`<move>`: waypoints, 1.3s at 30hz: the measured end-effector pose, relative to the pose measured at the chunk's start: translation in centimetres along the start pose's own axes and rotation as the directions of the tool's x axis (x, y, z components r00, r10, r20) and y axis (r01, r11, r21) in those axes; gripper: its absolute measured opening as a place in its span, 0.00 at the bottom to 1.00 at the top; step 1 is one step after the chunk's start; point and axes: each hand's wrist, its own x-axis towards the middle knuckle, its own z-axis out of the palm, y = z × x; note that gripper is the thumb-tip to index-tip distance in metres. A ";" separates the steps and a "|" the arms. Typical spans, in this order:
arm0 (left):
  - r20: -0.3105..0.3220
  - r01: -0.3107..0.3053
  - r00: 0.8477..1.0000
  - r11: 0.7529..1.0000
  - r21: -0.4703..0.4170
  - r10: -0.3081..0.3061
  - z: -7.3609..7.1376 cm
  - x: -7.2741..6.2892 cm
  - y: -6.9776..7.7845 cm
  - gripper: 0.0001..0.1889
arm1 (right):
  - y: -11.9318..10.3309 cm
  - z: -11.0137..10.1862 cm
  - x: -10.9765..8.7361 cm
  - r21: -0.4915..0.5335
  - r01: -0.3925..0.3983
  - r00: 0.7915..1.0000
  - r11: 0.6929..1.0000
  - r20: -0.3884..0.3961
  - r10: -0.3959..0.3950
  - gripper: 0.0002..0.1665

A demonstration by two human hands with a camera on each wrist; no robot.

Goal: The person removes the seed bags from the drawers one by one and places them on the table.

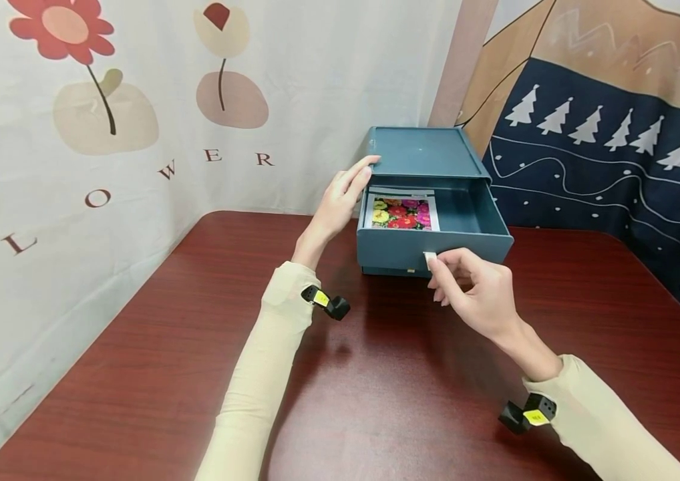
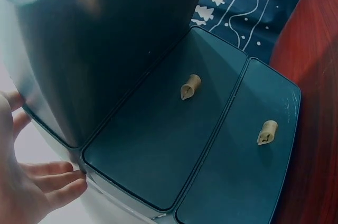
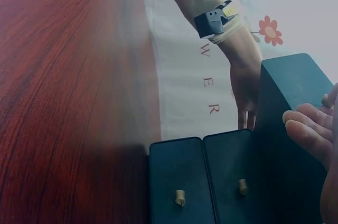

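A blue drawer cabinet point(image 1: 427, 150) stands at the back of the table, its top drawer point(image 1: 385, 247) pulled out toward me. Inside that drawer, on the left, lies a picture of colourful flowers point(image 1: 401, 215). My right hand point(image 1: 478, 290) pinches the pale pull tab point(image 1: 430, 259) on the drawer's front between thumb and index finger. Against the cabinet's left side rests my left hand point(image 1: 340, 200), fingers extended, one fingertip at the top edge. In the left wrist view, two closed drawer fronts below each carry a cream tab point(image 2: 191, 86), and the left fingers point(image 2: 53, 179) touch the casing.
The cabinet sits on a reddish-brown wooden table point(image 1: 340, 414). A white curtain point(image 1: 328, 80) with flower prints and letters hangs behind and to the left. At the right is a dark blue cloth point(image 1: 604, 180) with white trees.
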 end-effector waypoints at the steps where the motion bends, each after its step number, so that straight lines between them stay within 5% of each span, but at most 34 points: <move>1: -0.002 -0.001 1.000 1.000 0.003 0.001 0.0 0.0 0.0 0.23 | 0.0 0.0 -0.1 0.001 0.000 1.000 1.000 -0.002 0.000 0.04; 6: -0.007 -0.001 1.000 1.000 0.017 0.001 0.0 -0.2 0.2 0.23 | -0.2 -0.1 -0.3 0.004 0.009 1.000 1.000 -0.006 -0.009 0.13; 14: -0.004 -0.002 1.000 1.000 0.002 0.002 0.0 0.0 0.1 0.23 | -0.3 -0.2 -0.3 0.007 0.021 1.000 1.000 -0.003 -0.021 0.04; 18: 0.003 0.003 1.000 1.000 0.009 -0.003 0.0 0.2 0.1 0.23 | -0.3 0.0 -0.3 0.005 0.047 0.999 0.999 -0.020 -0.047 0.20; 26: 0.006 0.002 1.000 1.000 0.006 -0.002 -0.1 0.4 0.0 0.24 | -0.3 0.1 -0.4 -0.011 0.064 0.997 0.998 -0.034 -0.064 0.26; 39: 0.002 -0.003 1.000 1.000 0.017 0.003 -0.1 0.5 -0.1 0.24 | -0.2 -0.2 -0.7 -0.008 0.099 0.995 0.995 -0.018 -0.100 0.25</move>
